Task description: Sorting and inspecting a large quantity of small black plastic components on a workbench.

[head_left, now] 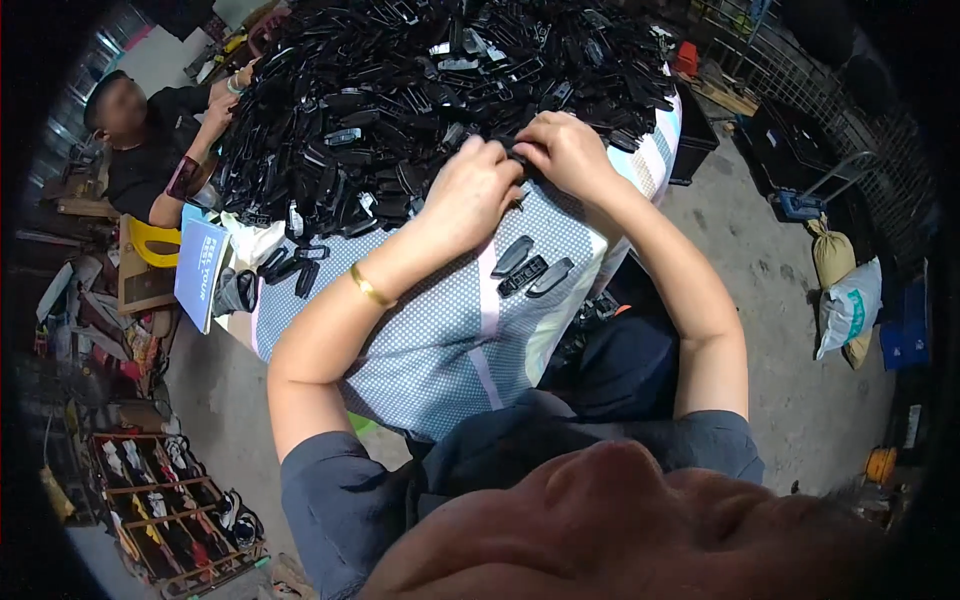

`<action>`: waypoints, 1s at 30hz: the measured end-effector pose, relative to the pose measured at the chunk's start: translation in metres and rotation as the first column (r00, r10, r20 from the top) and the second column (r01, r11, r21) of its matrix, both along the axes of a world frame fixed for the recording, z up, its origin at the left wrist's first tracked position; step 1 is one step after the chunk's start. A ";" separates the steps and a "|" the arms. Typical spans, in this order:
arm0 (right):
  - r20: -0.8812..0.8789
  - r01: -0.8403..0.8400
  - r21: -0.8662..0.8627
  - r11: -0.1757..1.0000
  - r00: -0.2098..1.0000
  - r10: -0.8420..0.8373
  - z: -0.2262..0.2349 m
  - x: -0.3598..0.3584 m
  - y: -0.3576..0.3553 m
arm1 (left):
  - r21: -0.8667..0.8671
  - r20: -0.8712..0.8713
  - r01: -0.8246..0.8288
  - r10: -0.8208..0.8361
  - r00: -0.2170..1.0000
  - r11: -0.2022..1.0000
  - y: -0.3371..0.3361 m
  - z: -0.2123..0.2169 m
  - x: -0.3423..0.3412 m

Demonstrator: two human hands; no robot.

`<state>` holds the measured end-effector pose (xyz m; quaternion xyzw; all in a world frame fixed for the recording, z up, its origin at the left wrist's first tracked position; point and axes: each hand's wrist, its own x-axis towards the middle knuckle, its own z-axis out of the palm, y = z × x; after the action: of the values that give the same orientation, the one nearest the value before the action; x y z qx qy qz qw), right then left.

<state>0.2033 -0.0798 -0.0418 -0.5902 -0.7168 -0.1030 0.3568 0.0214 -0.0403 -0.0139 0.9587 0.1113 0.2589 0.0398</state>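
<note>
At the near edge of a heap of small elongated black plastic parts [390, 110], my two hands work close together. My left hand [470, 195] has its fingers curled in, and what they hold is mostly hidden behind the knuckles. A bit of something black shows beside its fingertips. My right hand [568, 152] pinches with thumb and forefinger just beside it; the thing in the pinch is too dark to tell from the heap. Nearer me, several black plastic parts [530, 272] lie side by side on the patterned cloth [410, 310] over the table.
Across the heap at far left, a co-worker [150, 150] reaches into the parts. A blue-and-white box [203, 270] stands at the table's left edge, near a few loose black parts [300, 268]. White and tan sacks [850, 305] lie on the floor at right, and a rack [165, 500] at lower left.
</note>
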 end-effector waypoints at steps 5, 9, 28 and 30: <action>-0.062 0.034 0.096 0.995 0.998 -0.028 0.008 0.013 0.003 | 0.116 0.023 -0.080 0.078 0.997 0.990 0.019 -0.003 0.020; -0.355 0.038 0.000 0.999 0.934 -0.035 0.011 0.025 -0.004 | 0.235 -0.173 -0.113 0.156 0.972 0.965 0.027 -0.008 0.025; -0.842 -0.223 -0.008 0.975 0.528 0.114 0.017 -0.029 -0.025 | -0.885 0.457 0.465 0.237 0.857 0.028 0.010 0.008 0.005; -0.847 -0.226 0.007 0.974 0.516 0.126 0.017 -0.032 -0.025 | -0.885 0.465 0.451 0.207 0.860 0.115 0.014 0.003 0.005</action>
<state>0.1712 -0.1046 -0.0249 -0.5085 -0.5160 0.2679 0.6351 0.0262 -0.0264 -0.0108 0.5936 0.1563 0.3446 0.7103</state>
